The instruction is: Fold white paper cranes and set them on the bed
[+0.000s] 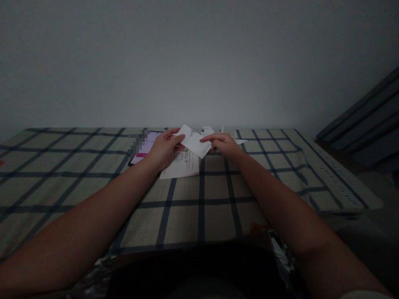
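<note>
Both hands, left hand and right hand, pinch a white paper slip just above the printed sheet beside the phone.

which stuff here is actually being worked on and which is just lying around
In use:
- folded paper, held between the left hand and right hand
- printed sheet, lying flat under the hands

Lying about:
- phone, screen lit, beside the left hand
- small paper scraps, past the right hand
- checked cloth, covering the surface
</note>
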The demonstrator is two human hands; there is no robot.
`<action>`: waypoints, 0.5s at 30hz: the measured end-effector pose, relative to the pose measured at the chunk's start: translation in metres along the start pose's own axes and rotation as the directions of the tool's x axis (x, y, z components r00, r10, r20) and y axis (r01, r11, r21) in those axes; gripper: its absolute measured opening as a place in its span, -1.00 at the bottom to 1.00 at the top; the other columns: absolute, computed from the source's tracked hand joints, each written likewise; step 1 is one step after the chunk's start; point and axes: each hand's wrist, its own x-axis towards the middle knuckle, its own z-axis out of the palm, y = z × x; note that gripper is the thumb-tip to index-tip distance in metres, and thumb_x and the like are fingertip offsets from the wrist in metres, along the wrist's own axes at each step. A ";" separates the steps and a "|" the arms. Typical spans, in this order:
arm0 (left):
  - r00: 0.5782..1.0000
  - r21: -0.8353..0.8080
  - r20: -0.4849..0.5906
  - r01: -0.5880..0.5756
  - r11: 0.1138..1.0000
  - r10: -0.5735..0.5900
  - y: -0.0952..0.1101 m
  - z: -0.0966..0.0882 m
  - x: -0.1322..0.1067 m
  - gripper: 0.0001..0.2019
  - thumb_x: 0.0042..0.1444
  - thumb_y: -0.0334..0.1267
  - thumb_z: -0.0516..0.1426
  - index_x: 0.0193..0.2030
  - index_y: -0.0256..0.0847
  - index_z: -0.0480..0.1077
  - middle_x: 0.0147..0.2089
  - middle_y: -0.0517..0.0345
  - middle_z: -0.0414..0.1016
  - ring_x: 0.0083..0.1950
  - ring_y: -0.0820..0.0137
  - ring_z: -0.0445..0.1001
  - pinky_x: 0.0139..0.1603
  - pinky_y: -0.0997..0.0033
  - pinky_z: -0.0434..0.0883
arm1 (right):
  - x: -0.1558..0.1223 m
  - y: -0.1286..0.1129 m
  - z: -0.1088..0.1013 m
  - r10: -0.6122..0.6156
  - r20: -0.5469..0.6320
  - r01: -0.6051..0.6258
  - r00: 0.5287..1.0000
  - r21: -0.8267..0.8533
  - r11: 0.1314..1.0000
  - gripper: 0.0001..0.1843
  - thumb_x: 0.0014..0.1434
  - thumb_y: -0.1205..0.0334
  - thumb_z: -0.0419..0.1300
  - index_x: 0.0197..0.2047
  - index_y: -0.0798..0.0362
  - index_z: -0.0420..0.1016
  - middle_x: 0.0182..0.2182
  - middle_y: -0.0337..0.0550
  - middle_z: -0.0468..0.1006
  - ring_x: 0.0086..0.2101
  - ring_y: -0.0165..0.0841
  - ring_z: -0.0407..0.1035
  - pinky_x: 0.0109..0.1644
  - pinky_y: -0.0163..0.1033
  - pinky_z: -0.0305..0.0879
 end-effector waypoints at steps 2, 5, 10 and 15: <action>1.000 -0.017 -0.016 0.003 1.000 -0.004 0.000 -0.002 0.002 -0.71 -0.02 -0.32 0.35 -0.11 -0.27 0.54 -0.31 0.13 0.58 -0.40 0.51 0.48 -0.44 0.61 0.41 | 0.000 0.000 0.000 0.015 0.082 -0.016 0.997 0.019 1.000 -0.52 0.06 0.42 0.04 -0.04 0.12 0.68 -0.30 -0.11 0.62 -0.40 -0.43 0.42 -0.32 -0.30 0.41; 1.000 -0.063 0.000 0.017 0.998 -0.017 0.002 -0.002 0.001 -0.76 -0.02 -0.34 0.34 -0.17 -0.29 0.54 -0.34 0.14 0.56 -0.42 0.53 0.46 -0.45 0.62 0.39 | 0.001 0.000 0.002 0.034 0.146 -0.041 0.989 0.042 0.998 -0.46 0.05 0.45 0.07 0.06 0.07 0.64 -0.20 -0.10 0.65 -0.37 -0.43 0.48 -0.32 -0.32 0.44; 0.997 -0.060 0.028 0.073 0.995 -0.072 0.005 0.003 -0.005 -0.74 -0.05 -0.39 0.34 -0.15 -0.30 0.55 -0.33 0.12 0.57 -0.43 0.51 0.48 -0.49 0.59 0.41 | 0.001 0.000 0.005 0.005 0.112 -0.011 0.994 0.060 0.998 -0.64 0.20 0.31 0.19 0.06 0.07 0.59 -0.25 -0.12 0.63 -0.36 -0.42 0.51 -0.33 -0.33 0.44; 0.997 0.040 0.033 0.071 0.997 -0.073 0.001 0.004 -0.007 -0.69 -0.11 -0.33 0.38 -0.17 -0.29 0.54 -0.34 0.13 0.58 -0.48 0.51 0.48 -0.50 0.57 0.41 | -0.001 -0.003 0.003 -0.007 0.135 0.014 0.991 -0.054 0.998 -0.71 0.28 0.07 0.22 -0.13 0.12 0.60 -0.38 -0.14 0.61 -0.38 -0.42 0.48 -0.37 -0.36 0.34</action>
